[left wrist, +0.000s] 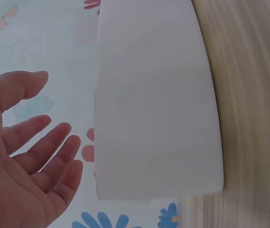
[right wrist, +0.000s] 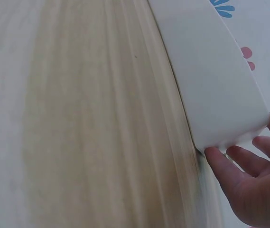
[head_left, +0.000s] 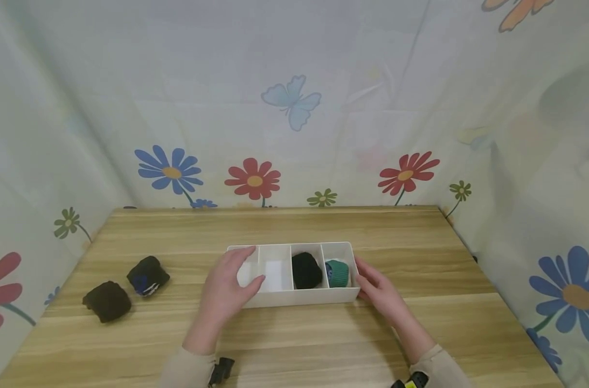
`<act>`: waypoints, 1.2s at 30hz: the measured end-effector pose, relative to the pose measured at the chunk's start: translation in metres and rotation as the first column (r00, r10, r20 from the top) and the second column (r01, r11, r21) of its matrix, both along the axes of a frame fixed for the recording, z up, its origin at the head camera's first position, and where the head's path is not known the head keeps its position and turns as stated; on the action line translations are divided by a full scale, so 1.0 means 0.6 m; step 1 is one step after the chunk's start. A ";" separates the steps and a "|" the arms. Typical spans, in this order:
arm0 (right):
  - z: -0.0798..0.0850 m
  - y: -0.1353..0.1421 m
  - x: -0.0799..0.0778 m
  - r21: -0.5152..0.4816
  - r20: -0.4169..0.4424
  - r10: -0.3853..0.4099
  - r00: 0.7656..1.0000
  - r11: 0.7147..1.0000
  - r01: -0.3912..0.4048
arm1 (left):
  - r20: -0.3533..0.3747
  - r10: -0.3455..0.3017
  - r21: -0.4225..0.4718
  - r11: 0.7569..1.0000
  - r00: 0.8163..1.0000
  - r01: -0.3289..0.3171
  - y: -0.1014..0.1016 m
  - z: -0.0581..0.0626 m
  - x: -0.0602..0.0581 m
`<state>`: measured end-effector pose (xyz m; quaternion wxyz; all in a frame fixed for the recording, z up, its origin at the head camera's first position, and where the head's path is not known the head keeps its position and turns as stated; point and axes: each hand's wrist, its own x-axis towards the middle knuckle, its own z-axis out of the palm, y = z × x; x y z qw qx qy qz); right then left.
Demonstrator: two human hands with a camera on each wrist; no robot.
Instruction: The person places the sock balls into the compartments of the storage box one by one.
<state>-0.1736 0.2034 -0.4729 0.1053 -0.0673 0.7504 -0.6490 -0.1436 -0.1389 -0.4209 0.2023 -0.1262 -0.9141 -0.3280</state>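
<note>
A white divided box (head_left: 301, 298) stands on the table, with my left hand (head_left: 224, 288) over its left end, thumb and fingers spread and apart. In the left wrist view that hand (left wrist: 32, 161) holds nothing. At the right end, my right hand (head_left: 379, 288) rests its fingertips against the box's end wall and corner; the right wrist view shows this hand (right wrist: 263, 183) touching the box (right wrist: 215, 76) with extended fingers. The third compartment from the left holds a black rolled sock (head_left: 306, 271), the rightmost a green ribbed rolled sock (head_left: 339, 274).
Left of the box lie a dark bundled sock with blue and white marks (head_left: 149, 276) and a plain dark bundled sock (head_left: 108, 302). A flowered curtain (head_left: 294, 161) hangs behind the wooden table (head_left: 299, 345) and at both sides.
</note>
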 end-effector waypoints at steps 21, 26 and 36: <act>-0.007 0.001 -0.002 -0.014 -0.007 -0.011 1.000 1.000 0.011 | -0.048 0.064 -0.073 0.995 0.997 -0.067 -0.105 -0.025 0.025; -0.005 -0.001 -0.001 -0.022 -0.005 -0.015 1.000 1.000 0.015 | -0.059 0.077 -0.112 0.990 0.995 -0.084 -0.134 -0.032 0.034; -0.003 0.000 -0.001 -0.020 0.006 -0.016 1.000 1.000 0.016 | -0.045 0.127 -0.146 0.980 0.991 -0.132 -0.190 -0.031 0.053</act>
